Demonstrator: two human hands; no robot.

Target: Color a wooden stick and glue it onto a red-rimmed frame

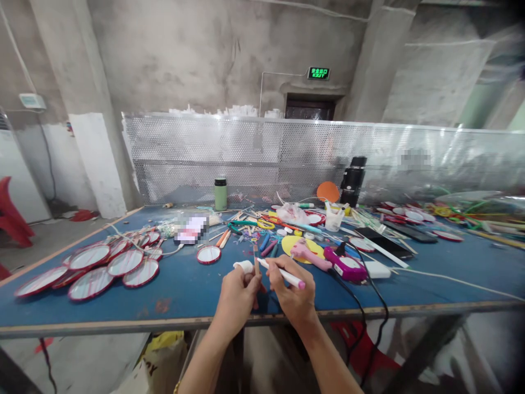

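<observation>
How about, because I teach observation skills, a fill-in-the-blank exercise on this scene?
The right hand holds a pen with a ___ back end.
The left hand holds a thin ___.
The disc beside the black bottle is ___.
On the lit sign, the English word is ___.

Missing words: pink; stick; orange; EXIT.

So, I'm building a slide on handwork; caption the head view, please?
At a cluttered blue table, the right hand holds a pink-ended marker beside a thin brown stick in the left hand.
</observation>
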